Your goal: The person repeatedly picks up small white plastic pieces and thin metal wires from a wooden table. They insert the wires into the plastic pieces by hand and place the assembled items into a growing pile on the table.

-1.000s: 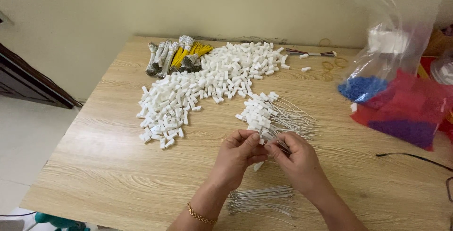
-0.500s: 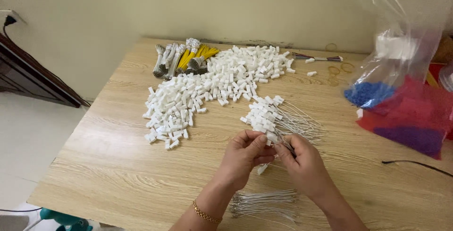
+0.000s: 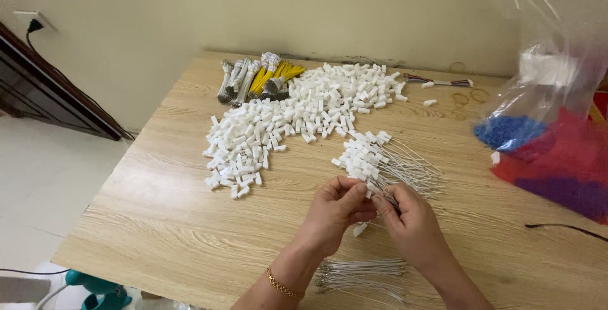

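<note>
My left hand (image 3: 335, 212) and my right hand (image 3: 411, 221) meet above the wooden table (image 3: 158, 221), fingertips pinched together on a small white plastic connector and a thin white wire. A second white connector (image 3: 360, 228) hangs just below my fingers. Just beyond my hands lies a batch of white connectors with wires attached (image 3: 380, 161). A bundle of loose white wires (image 3: 361, 275) lies near the table's front edge, between my wrists. A large heap of loose white connectors (image 3: 285, 120) spreads across the middle of the table.
Bundles of yellow and grey wires (image 3: 256, 79) lie at the far edge. A clear plastic bag (image 3: 551, 126) with blue, red and purple parts stands at the right. Rubber bands (image 3: 468, 98) and a coloured wire lead (image 3: 443, 82) lie behind. A black cable (image 3: 563, 227) crosses the right side.
My hands stay together at the same spot, working the connector and wire. The view has shifted slightly, so the table's contents appear a little further right.
</note>
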